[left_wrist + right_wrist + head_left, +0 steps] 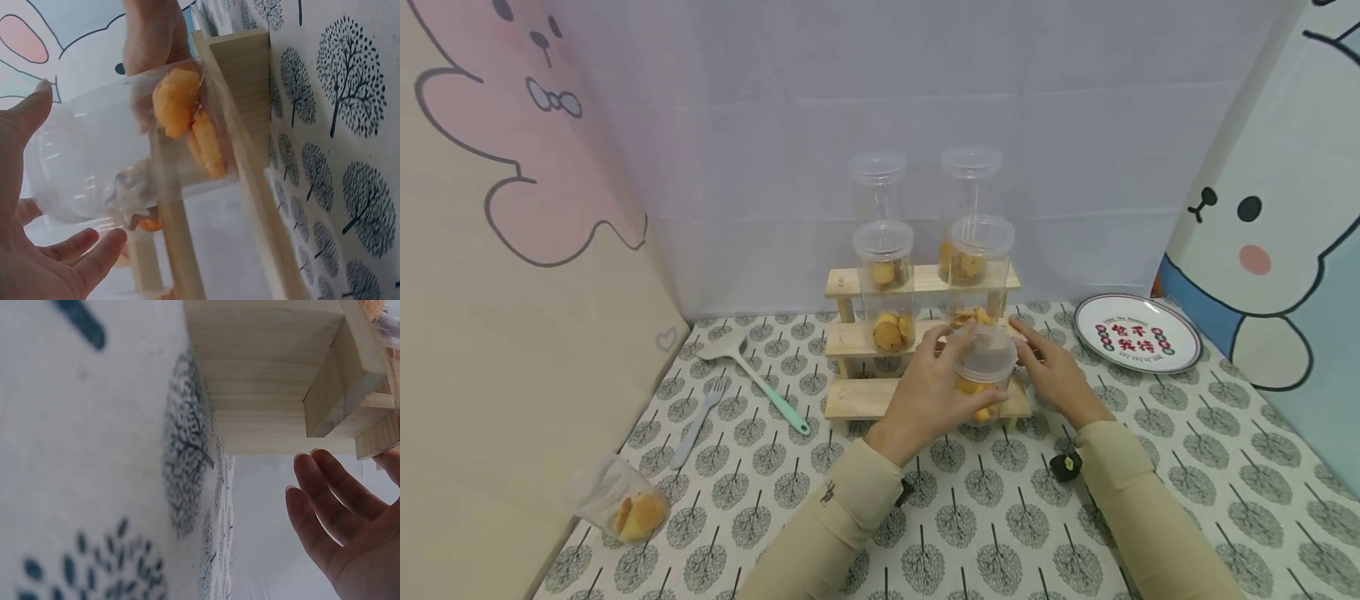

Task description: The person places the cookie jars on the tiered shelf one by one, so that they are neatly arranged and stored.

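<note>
A clear lidded jar (987, 354) with a few orange-brown snack pieces (177, 103) stands at the right of the lowest tier of a stepped wooden rack (861, 398). My left hand (928, 396) is round its upper part, thumb in front and fingers behind, spread with gaps between them; whether they touch is unclear. Close to the jar's right side is my right hand (1054, 375), beside the rack's end. Its fingers (334, 500) are extended in the right wrist view, and nothing shows in its palm. Behind stand more lidded jars (884, 283) with cookies.
A tipped clear jar with cookies (642, 517) lies at the left edge. A pale fork (696, 425) and a green-handled turner (763, 383) lie left of the rack. A printed plate (1138, 333) is at the back right on the tree-patterned cloth (992, 542).
</note>
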`<state>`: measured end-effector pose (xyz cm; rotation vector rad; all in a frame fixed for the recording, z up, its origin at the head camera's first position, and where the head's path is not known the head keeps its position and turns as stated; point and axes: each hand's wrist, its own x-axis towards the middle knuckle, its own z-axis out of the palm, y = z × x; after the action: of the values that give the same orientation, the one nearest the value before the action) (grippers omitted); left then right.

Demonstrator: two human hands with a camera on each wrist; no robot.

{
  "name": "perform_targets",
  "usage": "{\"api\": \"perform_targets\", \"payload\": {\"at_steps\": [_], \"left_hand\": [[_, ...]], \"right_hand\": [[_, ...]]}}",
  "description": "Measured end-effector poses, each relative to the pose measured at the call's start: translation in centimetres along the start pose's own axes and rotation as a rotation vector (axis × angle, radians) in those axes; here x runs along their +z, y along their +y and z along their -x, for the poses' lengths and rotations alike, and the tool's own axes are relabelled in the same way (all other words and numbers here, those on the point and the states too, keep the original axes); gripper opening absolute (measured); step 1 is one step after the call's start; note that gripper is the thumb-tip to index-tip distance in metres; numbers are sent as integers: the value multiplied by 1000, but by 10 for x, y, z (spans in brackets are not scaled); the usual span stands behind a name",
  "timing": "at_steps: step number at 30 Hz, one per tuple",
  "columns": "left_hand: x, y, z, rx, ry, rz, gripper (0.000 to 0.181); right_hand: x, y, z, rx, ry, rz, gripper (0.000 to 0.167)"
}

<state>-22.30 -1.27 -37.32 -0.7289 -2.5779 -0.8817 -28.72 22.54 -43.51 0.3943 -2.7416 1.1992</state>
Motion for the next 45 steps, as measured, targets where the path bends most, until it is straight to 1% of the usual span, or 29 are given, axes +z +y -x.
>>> {"api": "perform_targets", "payload": {"at_steps": [3, 7, 11, 13, 16, 19, 23, 26, 30, 33, 38, 40, 42, 45], "left_hand": [[-11, -1, 6, 21, 3, -29, 98], [-31, -3, 17, 45, 7, -57, 98], [-52, -6, 33, 56, 31, -72, 99], [-63, -10, 42, 65, 48, -86, 99], [-80, -19, 56, 82, 79, -134, 99], [-98, -31, 72, 95, 100, -201, 98], [-121, -49, 93, 93, 122, -286, 96], [-133, -64, 111, 75, 131, -327, 96], [-143, -82, 135, 28, 137, -378, 98], [-150, -94, 151, -5, 154, -407, 97], [-173, -110, 173, -27, 201, -436, 92], [-183, -113, 181, -47, 215, -454, 92], [-193, -116, 190, -99, 221, -467, 92], [-207, -117, 203, -227, 214, -462, 96]], "right_hand": [[2, 1, 0, -2, 4, 4, 57], [2, 2, 0, -5, 13, 8, 55], [2, 2, -1, 0, 5, 2, 54], [2, 1, 0, 5, 5, 0, 54], [1, 1, 0, 16, 12, 4, 53], [0, 1, 0, 20, 16, 14, 53], [0, -1, 1, 16, 9, 24, 53], [-1, -3, 1, 19, 2, 24, 53], [-1, -3, 0, 27, -4, 24, 53], [-1, -2, 0, 34, -4, 25, 53], [0, -2, 1, 39, -4, 21, 53], [0, -2, 0, 37, -4, 18, 54], [0, -1, 0, 37, -4, 16, 54], [0, -1, 0, 36, -4, 13, 54]]}}
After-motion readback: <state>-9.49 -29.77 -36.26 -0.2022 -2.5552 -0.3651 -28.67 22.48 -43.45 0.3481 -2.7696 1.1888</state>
